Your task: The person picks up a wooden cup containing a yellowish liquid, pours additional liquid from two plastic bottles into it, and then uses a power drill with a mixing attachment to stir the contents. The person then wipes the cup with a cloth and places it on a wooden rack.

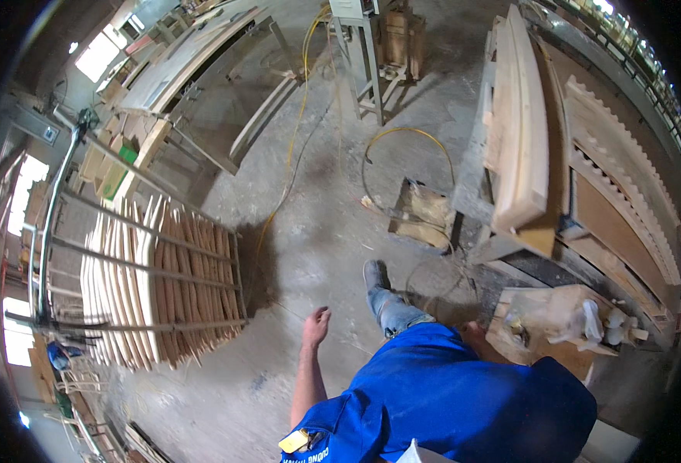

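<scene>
My left hand (316,328) hangs in front of me over the concrete floor, its fingers loosely curled and no object showing in it. To its left stands a metal rack (194,266) filled with upright curved wooden slats (151,278). My right hand (475,337) is low at my right side, partly behind my blue shirt, and its fingers do not show clearly. It is nearest to a wooden stand (541,305) with a clear plastic bag (579,328) and small containers. One of my boots (374,274) is stretched forward on the floor.
On the right, long curved wooden pieces (522,131) lie on a bench, beside panels with scalloped edges (618,131). A tray of yellowish material (424,218) sits on the floor near a yellow hose (410,131). A metal-legged stand (364,62) and a long worktable (182,65) are farther off.
</scene>
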Motion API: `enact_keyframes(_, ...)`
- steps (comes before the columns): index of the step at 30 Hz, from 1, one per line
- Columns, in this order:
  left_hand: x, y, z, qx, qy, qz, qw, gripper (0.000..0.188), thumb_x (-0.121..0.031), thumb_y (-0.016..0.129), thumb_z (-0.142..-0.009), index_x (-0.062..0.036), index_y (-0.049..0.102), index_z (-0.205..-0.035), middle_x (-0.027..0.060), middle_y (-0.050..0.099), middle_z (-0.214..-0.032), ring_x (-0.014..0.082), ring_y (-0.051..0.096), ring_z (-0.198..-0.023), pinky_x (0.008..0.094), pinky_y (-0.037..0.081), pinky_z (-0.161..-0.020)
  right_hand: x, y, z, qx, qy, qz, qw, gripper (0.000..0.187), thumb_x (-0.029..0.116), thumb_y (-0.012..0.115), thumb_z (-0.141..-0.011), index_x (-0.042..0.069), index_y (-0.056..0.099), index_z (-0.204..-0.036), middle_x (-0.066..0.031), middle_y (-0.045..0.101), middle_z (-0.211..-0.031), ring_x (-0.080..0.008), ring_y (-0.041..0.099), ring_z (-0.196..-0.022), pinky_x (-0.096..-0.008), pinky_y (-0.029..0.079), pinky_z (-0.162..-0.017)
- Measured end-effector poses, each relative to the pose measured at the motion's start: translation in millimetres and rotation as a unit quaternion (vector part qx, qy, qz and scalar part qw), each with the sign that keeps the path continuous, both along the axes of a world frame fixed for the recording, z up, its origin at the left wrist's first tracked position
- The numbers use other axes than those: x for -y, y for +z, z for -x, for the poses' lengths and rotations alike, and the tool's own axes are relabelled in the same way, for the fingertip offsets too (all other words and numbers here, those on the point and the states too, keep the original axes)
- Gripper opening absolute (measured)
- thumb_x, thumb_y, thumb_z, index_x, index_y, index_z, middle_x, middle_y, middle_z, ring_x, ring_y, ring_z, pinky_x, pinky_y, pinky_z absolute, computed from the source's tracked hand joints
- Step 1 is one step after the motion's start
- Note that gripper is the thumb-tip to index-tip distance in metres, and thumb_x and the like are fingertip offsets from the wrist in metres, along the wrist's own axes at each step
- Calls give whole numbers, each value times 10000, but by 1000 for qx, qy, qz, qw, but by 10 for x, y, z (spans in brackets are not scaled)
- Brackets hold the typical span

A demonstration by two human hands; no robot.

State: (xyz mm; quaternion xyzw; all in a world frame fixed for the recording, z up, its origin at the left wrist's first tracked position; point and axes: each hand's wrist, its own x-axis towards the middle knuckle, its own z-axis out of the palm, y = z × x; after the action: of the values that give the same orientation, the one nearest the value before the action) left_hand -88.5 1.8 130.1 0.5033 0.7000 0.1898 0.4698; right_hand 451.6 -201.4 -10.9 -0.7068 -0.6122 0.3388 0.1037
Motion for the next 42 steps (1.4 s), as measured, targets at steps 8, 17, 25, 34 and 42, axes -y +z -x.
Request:
enact_keyframes(8, -1083, -464, 1491, -261, -67, 149, 952, 307, -286, 578, -952, -96, 716, -1150, 189, 723, -1124, 383, 680, -1053, 442, 541, -912, -2524, -242, 1240, -160, -157, 139, 965, 171, 189, 629, -863, 58, 725, -913, -121, 724, -870, -293, 705, -788, -423, 565, -703)
enact_keyframes(17, -2872, -114, 2212, -226, -152, 246, 930, 313, -329, 625, -905, -102, 734, -1092, 150, 739, -1022, 349, 701, -975, 432, 555, -862, -5148, 505, 1483, -332, -316, 72, 886, 236, 168, 646, -910, 17, 672, -1089, -139, 695, -975, -249, 687, -815, -388, 550, -748)
enact_keyframes(25, -6498, -735, 1318, -237, -483, 13, 843, 325, -366, 667, -863, -107, 750, -1040, 116, 752, -932, 320, 719, -905, 424, 567, -817, -6293, 1309, 1032, -271, -406, 24, 872, 235, 137, 648, -921, -7, 661, -1106, -124, 710, -895, -219, 695, -784, -369, 551, -677)
enact_keyframes(34, -9687, -888, -493, -189, -472, 42, 860, 233, -294, 643, -887, -67, 697, -887, 165, 713, -820, 322, 711, -828, 413, 547, -739, -8565, 1250, -160, 4, -339, -197, 920, 508, -33, 532, -780, 45, 631, -1272, -183, 709, -1110, -297, 708, -841, -414, 566, -795)
enact_keyframes(42, -11305, 299, -2244, -100, -458, 29, 883, 224, -211, 625, -951, -6, 696, -1006, 115, 729, -877, 176, 685, -829, 328, 531, -772, -10508, 2453, -1493, -187, -495, -183, 829, 226, 53, 640, -883, 45, 683, -1105, -84, 718, -913, -184, 682, -734, -338, 535, -633)
